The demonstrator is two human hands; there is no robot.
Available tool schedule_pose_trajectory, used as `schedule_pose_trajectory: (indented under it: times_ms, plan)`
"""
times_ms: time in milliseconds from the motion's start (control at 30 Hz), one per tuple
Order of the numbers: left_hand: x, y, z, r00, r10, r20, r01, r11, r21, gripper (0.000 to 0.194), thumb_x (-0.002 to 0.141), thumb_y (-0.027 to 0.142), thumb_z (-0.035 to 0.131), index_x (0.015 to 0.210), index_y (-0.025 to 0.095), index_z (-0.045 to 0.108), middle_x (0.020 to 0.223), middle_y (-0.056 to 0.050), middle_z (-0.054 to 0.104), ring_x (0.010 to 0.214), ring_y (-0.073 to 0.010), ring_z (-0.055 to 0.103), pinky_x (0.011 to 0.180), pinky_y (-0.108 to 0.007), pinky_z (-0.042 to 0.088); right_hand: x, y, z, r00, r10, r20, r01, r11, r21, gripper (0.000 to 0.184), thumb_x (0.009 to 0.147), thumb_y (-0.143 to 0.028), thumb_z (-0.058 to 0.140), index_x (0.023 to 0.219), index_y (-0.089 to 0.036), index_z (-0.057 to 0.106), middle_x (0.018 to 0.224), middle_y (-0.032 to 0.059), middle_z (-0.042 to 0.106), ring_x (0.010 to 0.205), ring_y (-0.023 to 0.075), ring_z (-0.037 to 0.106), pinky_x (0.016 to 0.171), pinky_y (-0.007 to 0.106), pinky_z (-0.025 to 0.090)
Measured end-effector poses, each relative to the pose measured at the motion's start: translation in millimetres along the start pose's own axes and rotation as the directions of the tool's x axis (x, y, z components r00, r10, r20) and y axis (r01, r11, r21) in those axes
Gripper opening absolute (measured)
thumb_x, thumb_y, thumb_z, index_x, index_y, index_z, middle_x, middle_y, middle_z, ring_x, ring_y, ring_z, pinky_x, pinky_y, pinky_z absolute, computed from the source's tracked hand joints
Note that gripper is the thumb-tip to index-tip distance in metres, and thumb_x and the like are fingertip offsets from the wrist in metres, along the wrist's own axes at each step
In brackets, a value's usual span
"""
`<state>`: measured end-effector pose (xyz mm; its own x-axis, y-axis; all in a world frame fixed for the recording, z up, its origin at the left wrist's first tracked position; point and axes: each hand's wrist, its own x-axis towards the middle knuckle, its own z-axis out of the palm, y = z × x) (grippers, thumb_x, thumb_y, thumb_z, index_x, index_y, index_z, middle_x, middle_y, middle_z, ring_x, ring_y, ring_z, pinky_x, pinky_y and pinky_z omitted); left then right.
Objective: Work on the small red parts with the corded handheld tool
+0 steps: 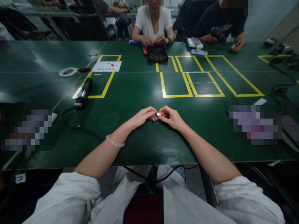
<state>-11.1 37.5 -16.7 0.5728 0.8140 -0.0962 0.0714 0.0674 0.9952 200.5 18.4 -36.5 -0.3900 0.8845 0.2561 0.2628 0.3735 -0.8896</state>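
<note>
My left hand (143, 117) and my right hand (171, 117) meet above the middle of the green table (130, 143). Both pinch a small part (158, 114), silvery with a red spot, between their fingertips. The fingers of each hand are curled and pressed on it. A pale bangle (114, 142) circles my left wrist. What the part is cannot be made out.
An electric screwdriver (84, 90) with a black cable (77, 124) lies at the left, beside a white ring (67, 72) and a paper sheet (106, 66). Yellow tape boxes (177, 95) mark the table. Across it, a person's hands rest at a black tray (157, 53); another person leans at the far right.
</note>
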Motion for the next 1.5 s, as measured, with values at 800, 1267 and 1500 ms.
schedule_pose_trajectory:
  times_ms: [800,1267,1500]
  plan:
    - [-5.5,0.2,6.3,0.998,0.019,-0.064,-0.014,0.997,0.076,0.036,0.076,0.034,0.075,0.102,0.014,0.059,0.093,-0.005,0.064,0.084,-0.0146,0.06,0.081,-0.03,0.046,1.6,-3.1,-1.7,0.998,0.044,0.043,-0.048,0.992,0.12,0.022,0.087,-0.039,0.065,0.094,-0.019,0.059,0.08,-0.0002,0.062,0.063,0.0107,0.053,0.059,0.025,0.043]
    - [-5.6,-0.1,7.2,0.996,0.069,-0.049,-0.064,0.994,0.083,0.031,0.079,0.03,0.074,0.099,0.012,0.058,0.093,-0.004,0.062,0.083,-0.0116,0.058,0.081,-0.027,0.045,1.5,-2.4,-3.1,1.0,-0.009,0.026,0.009,1.0,-0.016,0.017,0.085,-0.029,0.066,0.096,-0.019,0.061,0.08,-0.0004,0.063,0.063,0.0108,0.053,0.06,0.025,0.042]
    - [-5.1,-0.7,7.2,0.997,0.049,-0.053,-0.045,0.997,0.07,0.034,0.078,0.031,0.075,0.101,0.012,0.059,0.094,-0.005,0.064,0.085,-0.013,0.059,0.083,-0.029,0.046,0.6,-3.4,-3.9,0.999,-0.047,0.021,0.048,0.995,-0.087,0.013,0.086,-0.027,0.065,0.095,-0.019,0.061,0.085,0.001,0.065,0.066,0.0114,0.055,0.062,0.025,0.043]
